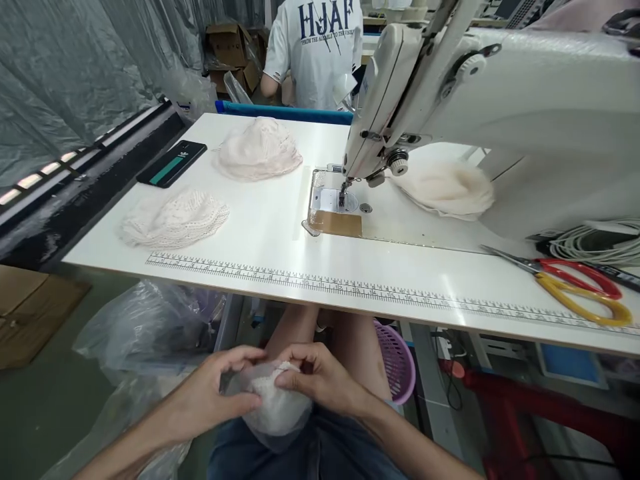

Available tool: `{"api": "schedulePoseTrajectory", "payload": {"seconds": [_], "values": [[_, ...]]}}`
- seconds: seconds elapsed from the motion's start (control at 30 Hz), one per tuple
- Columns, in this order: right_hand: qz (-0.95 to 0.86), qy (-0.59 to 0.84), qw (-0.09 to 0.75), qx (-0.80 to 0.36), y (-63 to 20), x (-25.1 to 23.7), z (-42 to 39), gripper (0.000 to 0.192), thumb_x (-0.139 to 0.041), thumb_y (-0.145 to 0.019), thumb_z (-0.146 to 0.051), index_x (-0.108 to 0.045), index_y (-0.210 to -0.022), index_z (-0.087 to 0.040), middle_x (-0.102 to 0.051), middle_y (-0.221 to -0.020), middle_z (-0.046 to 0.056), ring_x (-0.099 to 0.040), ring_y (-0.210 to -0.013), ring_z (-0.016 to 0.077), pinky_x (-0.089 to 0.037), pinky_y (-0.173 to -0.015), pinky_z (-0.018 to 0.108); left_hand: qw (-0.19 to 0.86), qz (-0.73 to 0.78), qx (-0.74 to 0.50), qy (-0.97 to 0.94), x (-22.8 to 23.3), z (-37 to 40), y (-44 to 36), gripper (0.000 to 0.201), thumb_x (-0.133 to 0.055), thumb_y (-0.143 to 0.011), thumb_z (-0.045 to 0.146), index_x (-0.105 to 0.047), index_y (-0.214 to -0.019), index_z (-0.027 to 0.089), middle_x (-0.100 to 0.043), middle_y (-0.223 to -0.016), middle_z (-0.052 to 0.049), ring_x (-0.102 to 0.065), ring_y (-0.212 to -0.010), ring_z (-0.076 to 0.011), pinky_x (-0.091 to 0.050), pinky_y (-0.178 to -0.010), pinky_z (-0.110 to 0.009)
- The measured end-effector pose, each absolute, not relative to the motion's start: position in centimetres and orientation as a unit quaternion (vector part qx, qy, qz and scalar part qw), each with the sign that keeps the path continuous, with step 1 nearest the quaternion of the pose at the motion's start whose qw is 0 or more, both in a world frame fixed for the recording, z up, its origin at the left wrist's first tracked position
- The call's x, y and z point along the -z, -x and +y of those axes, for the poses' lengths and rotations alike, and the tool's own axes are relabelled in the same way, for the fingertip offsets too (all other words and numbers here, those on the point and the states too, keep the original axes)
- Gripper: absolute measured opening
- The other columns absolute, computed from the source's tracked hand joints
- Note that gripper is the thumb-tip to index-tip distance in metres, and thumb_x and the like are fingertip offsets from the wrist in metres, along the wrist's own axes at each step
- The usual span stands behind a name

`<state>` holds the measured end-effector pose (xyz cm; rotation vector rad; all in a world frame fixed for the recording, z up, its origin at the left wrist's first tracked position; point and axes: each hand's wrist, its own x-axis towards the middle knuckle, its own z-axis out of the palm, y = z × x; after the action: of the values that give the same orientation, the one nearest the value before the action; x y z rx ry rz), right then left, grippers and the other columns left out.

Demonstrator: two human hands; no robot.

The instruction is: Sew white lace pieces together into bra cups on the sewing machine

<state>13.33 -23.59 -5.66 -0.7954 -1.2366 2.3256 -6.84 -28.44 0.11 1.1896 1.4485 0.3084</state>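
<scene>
below the white sewing table [280, 247], both hands pinch a small white, dotted lace piece [275, 400] in the lap.

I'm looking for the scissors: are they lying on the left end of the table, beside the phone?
No, the scissors lie at the right end of the table, far from the phone.

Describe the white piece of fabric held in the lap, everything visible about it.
The white fabric piece is a small, rounded, cup-like bundle of soft cloth with a fine dotted or knitted texture. It sits low in the picture over the lap, below the table edge. The left hand pinches its left side and the right hand grips its top right edge. Its lower part hangs free; the inside is hidden.
</scene>
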Motion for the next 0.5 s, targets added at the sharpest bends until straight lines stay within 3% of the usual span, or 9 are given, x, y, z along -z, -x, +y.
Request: {"api": "schedulePoseTrajectory", "payload": {"seconds": [0.07, 0.13, 0.33, 0.5], "values": [[-0.431, 0.296, 0.175, -0.834, -14.0, 5.6, -23.5, 0.035, -0.075, -0.065, -0.042, -0.066, -0.079, -0.011, -0.056, -0.063, -0.002, -0.045, -0.056, 0.0058, -0.034, -0.055, 0.018, 0.600, 0.607, -0.106, -0.510, -0.4, -28.0, 6.3, 0.019, -0.064, -0.072, 0.037, -0.063, -0.078, 0.018, -0.060, -0.076, 0.001, -0.054, -0.077, -0.0185, -0.041, -0.072, -0.025], [-0.423, 0.303, 0.152, -0.840, -14.5, 5.6, -23.3, 0.036, -0.076, -0.063, -0.042, -0.067, -0.080, -0.011, -0.057, -0.062, -0.003, -0.045, -0.055, 0.0057, -0.035, -0.055, 0.018, 0.604, 0.605, -0.101, -0.509, -0.7, -27.7, 5.9, 0.023, -0.064, -0.072, 0.038, -0.060, -0.066, 0.017, -0.052, -0.065, 0.003, -0.048, -0.068, -0.0152, -0.037, -0.065, -0.023], [-0.434, 0.295, 0.106, -0.844, -14.8, 5.4, -22.8, 0.035, -0.081, -0.055, -0.040, -0.069, -0.072, -0.012, -0.059, -0.061, -0.002, -0.048, -0.057, 0.0075, -0.036, -0.055, 0.020, 0.648, 0.582, -0.105, -0.479, -0.5, -27.8, 5.8, 0.024, -0.059, -0.078, 0.036, -0.062, -0.066, 0.016, -0.050, -0.064, 0.003, -0.042, -0.063, -0.0128, -0.031, -0.059, -0.022], [-0.437, 0.294, 0.115, -0.843, -15.0, 5.2, -22.5, 0.030, -0.079, -0.059, -0.039, -0.068, -0.068, -0.012, -0.059, -0.061, -0.002, -0.049, -0.057, 0.0070, -0.037, -0.056, 0.019, 0.666, 0.549, -0.118, -0.491, -0.2, -27.8, 6.0, 0.025, -0.057, -0.082, 0.039, -0.066, -0.072, 0.018, -0.053, -0.070, 0.002, -0.045, -0.068, -0.0138, -0.032, -0.063, -0.021]]}}
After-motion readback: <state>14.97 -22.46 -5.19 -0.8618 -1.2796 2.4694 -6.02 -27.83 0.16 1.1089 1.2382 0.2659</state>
